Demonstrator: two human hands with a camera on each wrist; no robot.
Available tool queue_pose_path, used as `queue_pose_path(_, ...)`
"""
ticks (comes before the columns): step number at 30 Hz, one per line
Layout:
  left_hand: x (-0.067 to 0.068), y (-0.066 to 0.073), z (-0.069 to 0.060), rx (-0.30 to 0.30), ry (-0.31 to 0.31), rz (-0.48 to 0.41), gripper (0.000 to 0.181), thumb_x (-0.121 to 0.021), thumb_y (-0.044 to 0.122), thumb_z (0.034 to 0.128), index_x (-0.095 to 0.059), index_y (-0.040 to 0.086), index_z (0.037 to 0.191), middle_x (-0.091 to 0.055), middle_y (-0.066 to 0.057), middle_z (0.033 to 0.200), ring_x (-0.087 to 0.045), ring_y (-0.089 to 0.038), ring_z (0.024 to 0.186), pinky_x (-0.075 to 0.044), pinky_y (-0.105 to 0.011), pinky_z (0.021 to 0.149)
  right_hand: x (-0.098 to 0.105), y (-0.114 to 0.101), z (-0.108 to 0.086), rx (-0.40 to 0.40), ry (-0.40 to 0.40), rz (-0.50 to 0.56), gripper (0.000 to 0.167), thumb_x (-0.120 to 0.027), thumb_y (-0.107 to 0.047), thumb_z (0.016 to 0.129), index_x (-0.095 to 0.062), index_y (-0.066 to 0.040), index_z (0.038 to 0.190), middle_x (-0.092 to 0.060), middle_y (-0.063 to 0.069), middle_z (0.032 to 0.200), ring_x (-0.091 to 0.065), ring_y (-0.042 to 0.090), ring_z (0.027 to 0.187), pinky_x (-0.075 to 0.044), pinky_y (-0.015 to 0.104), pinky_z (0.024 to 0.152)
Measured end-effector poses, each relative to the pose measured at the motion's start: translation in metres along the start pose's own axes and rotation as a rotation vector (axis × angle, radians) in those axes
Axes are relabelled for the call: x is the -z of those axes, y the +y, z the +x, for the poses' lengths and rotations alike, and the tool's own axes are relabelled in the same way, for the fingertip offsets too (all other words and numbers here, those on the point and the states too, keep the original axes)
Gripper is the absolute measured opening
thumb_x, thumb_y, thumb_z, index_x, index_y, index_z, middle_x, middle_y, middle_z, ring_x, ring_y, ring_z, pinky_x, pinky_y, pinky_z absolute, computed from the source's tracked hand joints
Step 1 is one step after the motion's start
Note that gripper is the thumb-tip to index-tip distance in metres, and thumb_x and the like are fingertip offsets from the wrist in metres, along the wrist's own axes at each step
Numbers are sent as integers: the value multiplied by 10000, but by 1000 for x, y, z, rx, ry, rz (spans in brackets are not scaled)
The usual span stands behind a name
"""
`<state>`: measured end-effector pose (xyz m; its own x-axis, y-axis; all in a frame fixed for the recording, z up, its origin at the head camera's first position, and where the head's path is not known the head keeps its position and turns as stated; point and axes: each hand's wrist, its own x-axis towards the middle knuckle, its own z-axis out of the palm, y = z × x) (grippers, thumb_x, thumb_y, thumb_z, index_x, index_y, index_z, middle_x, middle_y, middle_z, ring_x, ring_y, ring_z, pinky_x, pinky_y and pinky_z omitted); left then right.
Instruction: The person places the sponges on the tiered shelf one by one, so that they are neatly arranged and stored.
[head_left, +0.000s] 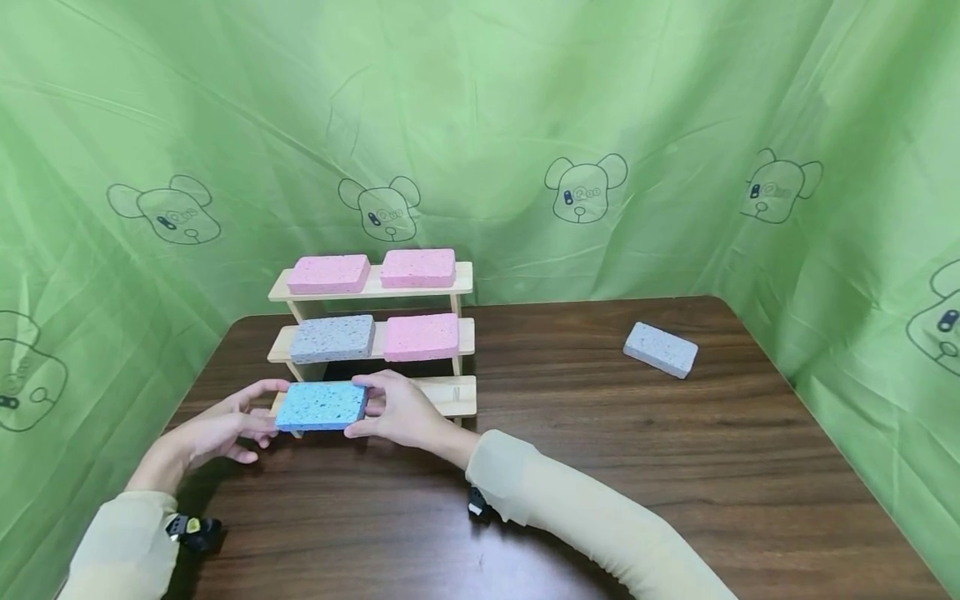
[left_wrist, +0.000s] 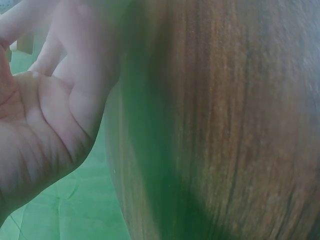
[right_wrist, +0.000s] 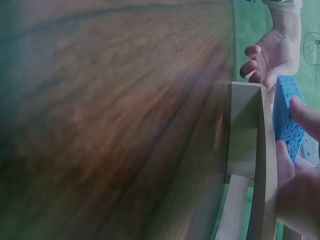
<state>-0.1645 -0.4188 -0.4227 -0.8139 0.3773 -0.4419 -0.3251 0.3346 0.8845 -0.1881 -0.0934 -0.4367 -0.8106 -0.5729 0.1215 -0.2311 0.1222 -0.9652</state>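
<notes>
A blue speckled sponge [head_left: 322, 406] lies flat at the left part of the lowest step of a three-step wooden rack [head_left: 459, 398]; whether it rests on the board or hovers just over it, I cannot tell. My right hand [head_left: 401, 410] pinches its right end between thumb and fingers. At the opposite end, my left hand [head_left: 225, 423] holds it by thumb and index finger, the other fingers loosely bent. In the right wrist view the sponge [right_wrist: 287, 112] stands beside the board's edge. The left wrist view has the left palm [left_wrist: 45, 115], with the sponge out of sight.
Two pink sponges [head_left: 328, 275] sit on the top step. The middle step bears a grey-blue sponge [head_left: 332, 337] and a pink sponge [head_left: 422, 337]. Another grey-blue sponge [head_left: 660, 350] lies on the brown table [head_left: 600, 433] at the right. A green curtain [head_left: 495, 100] hangs behind.
</notes>
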Motion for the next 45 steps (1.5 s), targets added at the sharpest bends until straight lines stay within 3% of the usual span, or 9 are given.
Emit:
queue_pose_path(4, 0, 1, -3, 1, 17, 11, 574, -635, 136, 1001, -342, 391, 1424, -650, -139, 1016, -596, -185, 805, -590, -385, 636, -2, -3, 3, -11, 12, -41, 733, -915, -72, 739, -589, -28, 1395, -556, 38, 1282, -657, 23, 943, -547, 177, 817)
queue_pose_path(11, -3, 3, -4, 6, 37, 17, 579, -644, 142, 1000, -340, 374, 1434, -652, -144, 1018, -591, -184, 795, -587, -375, 627, -2, -5, 3, -5, 36, -127, 729, -918, -135, 750, -597, -47, 1398, -560, 52, 1328, -579, 32, 1040, -536, 157, 822)
queue_pose_path(19, -7, 2, 0, 13, 50, 31, 619, -672, 158, 986, -319, 339, 1462, -637, -147, 973, -591, -200, 789, -584, -367, 610, 1, -2, 2, -9, 35, -88, 738, -915, -80, 745, -579, 0, 1397, -555, 81, 1340, -640, 33, 959, -549, 170, 800)
queue_pose_path(26, -2, 6, -1, 36, 62, 64, 611, -678, 177, 981, -334, 343, 1458, -637, -177, 1014, -605, -203, 810, -591, -391, 633, 2, -7, 4, -10, 43, -255, 743, -923, -216, 760, -592, -56, 1406, -568, 49, 1388, -556, 25, 1134, -446, 141, 960)
queue_pose_path(32, -4, 7, 1, 15, 33, 61, 601, -656, 166, 994, -330, 359, 1461, -650, -168, 1016, -603, -188, 812, -592, -395, 643, 4, -9, 3, -51, 3, -51, 756, -880, 6, 764, -530, 18, 1434, -517, 94, 1411, -665, 61, 977, -532, 143, 807)
queue_pose_path(36, -5, 5, 3, 14, 44, 50, 616, -664, 162, 989, -324, 351, 1467, -648, -175, 1011, -601, -185, 803, -591, -386, 637, 5, -7, 3, -53, -7, 17, 760, -845, 95, 762, -509, 39, 1441, -501, 101, 1422, -653, 103, 1042, -537, 161, 825)
queue_pose_path(45, -4, -1, 1, 6, 55, 47, 634, -665, 165, 989, -316, 358, 1482, -649, -186, 1022, -611, -181, 809, -598, -400, 637, 3, -5, 4, -48, -6, -4, 759, -842, 86, 770, -507, 27, 1448, -485, 97, 1450, -639, 87, 1079, -534, 157, 826)
